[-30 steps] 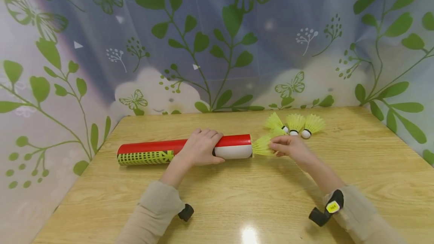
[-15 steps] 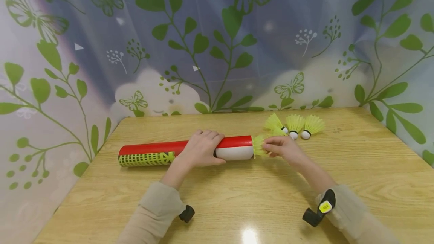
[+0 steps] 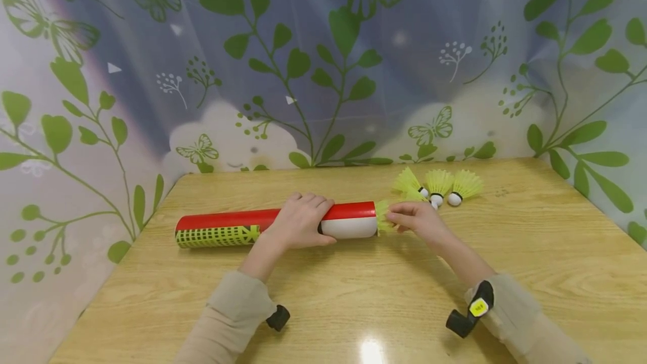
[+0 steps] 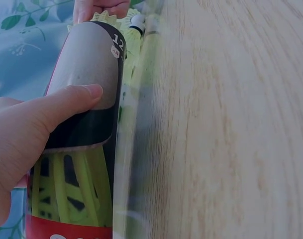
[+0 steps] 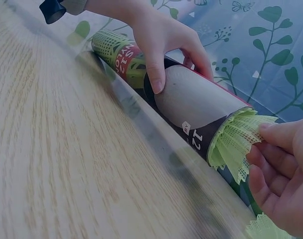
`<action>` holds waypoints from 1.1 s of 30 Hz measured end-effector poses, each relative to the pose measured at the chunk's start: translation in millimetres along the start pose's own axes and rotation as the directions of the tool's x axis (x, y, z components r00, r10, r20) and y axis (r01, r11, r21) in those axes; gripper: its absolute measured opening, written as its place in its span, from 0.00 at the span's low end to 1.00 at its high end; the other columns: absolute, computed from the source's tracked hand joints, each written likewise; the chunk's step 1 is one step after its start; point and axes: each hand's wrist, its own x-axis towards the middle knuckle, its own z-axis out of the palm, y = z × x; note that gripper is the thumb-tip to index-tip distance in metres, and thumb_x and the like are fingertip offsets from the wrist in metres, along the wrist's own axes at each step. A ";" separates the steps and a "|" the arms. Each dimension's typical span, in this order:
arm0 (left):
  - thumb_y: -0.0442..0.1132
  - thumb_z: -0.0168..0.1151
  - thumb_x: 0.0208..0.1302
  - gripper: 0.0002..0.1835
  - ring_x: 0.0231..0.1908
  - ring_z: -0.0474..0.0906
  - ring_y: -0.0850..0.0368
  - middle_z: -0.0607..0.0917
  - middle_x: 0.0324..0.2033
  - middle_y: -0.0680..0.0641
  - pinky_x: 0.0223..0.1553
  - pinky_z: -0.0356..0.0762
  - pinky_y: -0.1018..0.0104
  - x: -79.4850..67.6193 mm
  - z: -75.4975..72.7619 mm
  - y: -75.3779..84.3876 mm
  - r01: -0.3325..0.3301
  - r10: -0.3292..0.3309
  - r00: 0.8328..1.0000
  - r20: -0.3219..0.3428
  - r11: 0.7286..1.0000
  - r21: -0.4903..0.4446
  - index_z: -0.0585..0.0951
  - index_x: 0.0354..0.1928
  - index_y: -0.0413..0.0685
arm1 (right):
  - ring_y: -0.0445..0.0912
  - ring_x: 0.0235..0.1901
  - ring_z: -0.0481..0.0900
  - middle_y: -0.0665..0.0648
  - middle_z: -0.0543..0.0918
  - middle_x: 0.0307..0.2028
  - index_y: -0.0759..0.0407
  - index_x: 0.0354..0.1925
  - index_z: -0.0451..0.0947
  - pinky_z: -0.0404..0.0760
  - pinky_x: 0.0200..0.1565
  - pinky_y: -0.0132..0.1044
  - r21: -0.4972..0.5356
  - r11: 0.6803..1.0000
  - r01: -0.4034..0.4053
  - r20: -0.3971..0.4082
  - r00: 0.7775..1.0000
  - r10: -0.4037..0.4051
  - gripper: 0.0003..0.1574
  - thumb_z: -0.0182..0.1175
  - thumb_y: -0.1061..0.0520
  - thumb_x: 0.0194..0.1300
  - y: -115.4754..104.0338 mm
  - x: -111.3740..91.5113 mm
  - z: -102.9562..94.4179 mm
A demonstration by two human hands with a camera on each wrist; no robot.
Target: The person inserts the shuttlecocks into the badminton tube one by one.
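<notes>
A red, white and black shuttlecock tube [image 3: 350, 221] lies on its side on the wooden table. My left hand [image 3: 302, 221] grips it from above around the middle, the thumb [image 4: 81, 97] along its near side. At the tube's right end a yellow shuttlecock [image 5: 239, 137] sits partly inside, its skirt sticking out of the mouth and its cork hidden. The thumb and fingers of my right hand [image 3: 422, 221] pinch the skirt's edge. Behind that hand lie several more yellow shuttlecocks [image 3: 438, 184] with white corks, one partly covered by the hand.
The wooden table [image 3: 323, 302] ends at the back against a curtain [image 3: 313, 60] printed with leaves and butterflies. Both wrists wear black camera mounts [image 3: 278, 318] that hang near the tabletop.
My right hand has moved left, pushing the shuttlecock deeper into the tube, so less of its skirt shows. My left hand keeps its grip in nearly the same place.
</notes>
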 end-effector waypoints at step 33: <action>0.64 0.65 0.47 0.39 0.48 0.74 0.53 0.80 0.48 0.50 0.45 0.69 0.59 0.6 -1.6 -1.8 0.005 -0.005 1.000 -0.011 1.000 -0.011 0.75 0.55 0.46 | 0.39 0.26 0.76 0.53 0.83 0.26 0.78 0.47 0.75 0.73 0.29 0.34 0.038 0.999 0.008 -0.035 0.999 -0.007 0.18 0.55 0.66 0.61 -3.4 11.5 28.7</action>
